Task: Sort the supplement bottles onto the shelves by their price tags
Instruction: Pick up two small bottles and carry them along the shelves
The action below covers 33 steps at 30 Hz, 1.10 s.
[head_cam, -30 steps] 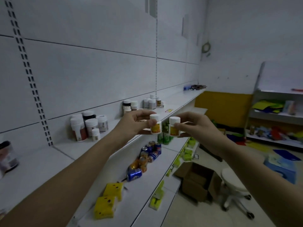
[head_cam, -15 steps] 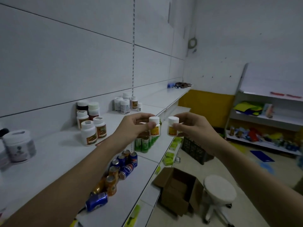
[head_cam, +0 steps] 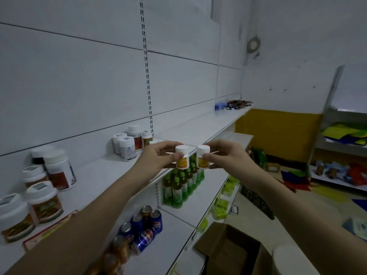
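My left hand (head_cam: 156, 157) grips a small white supplement bottle (head_cam: 182, 158) with a yellow-orange label. Right beside it, my right hand (head_cam: 226, 157) holds a matching small bottle (head_cam: 203, 157). Both bottles stand upright, almost touching, in the air just off the front edge of the upper white shelf (head_cam: 111, 175). On that shelf stand a group of white-capped bottles (head_cam: 129, 144) near the back and larger jars (head_cam: 45, 195) at the left.
The lower shelf (head_cam: 178, 217) carries green drink bottles (head_cam: 182, 185) and blue and orange cans (head_cam: 143, 229). An open cardboard box (head_cam: 232, 251) and a white stool (head_cam: 288, 261) stand on the floor below. A second rack (head_cam: 341, 147) with colourful goods lines the right wall.
The view has slid right along the shelving and closer to it. Both hands keep their bottles side by side at the same height.
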{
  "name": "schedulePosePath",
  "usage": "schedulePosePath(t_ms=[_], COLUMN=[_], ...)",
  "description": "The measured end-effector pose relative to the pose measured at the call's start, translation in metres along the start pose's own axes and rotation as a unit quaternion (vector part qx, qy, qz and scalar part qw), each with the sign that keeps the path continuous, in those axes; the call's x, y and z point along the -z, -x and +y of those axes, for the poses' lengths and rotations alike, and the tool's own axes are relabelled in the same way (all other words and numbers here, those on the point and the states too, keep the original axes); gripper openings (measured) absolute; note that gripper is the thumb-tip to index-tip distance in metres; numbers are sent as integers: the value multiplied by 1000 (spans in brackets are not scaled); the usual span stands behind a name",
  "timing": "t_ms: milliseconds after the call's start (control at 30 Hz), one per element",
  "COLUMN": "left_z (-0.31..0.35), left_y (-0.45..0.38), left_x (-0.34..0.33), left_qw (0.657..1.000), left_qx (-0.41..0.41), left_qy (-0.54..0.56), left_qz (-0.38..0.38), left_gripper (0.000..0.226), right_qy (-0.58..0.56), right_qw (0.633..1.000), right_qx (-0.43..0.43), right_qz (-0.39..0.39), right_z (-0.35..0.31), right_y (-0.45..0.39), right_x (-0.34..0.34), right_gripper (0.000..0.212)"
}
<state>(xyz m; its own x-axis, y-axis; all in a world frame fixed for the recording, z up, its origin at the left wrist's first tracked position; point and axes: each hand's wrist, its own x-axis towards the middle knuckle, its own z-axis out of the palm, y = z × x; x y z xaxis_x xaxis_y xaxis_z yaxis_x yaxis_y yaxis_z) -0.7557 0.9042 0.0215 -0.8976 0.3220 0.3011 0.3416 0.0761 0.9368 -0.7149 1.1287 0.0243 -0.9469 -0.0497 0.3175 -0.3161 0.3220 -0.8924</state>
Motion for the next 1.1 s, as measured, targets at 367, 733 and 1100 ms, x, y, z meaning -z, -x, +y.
schedulePosePath(t_ms=[367, 733, 1100], left_z=[-30, -75, -91], left_y=[-56, -59, -71], left_x=[21, 63, 37], left_qw=[979, 941, 887], left_qx=[63, 127, 170], left_qy=[-52, -152, -231], left_qz=[189, 273, 362], left_gripper=[31, 34, 37], right_qy=[-24, 23, -16], right_qw=[987, 940, 902], right_qx=[36, 141, 153], right_qz=[-155, -309, -404], right_z=[51, 86, 117], right_y=[-134, -235, -259], right_x=[1, -97, -116], right_gripper=[23, 23, 22])
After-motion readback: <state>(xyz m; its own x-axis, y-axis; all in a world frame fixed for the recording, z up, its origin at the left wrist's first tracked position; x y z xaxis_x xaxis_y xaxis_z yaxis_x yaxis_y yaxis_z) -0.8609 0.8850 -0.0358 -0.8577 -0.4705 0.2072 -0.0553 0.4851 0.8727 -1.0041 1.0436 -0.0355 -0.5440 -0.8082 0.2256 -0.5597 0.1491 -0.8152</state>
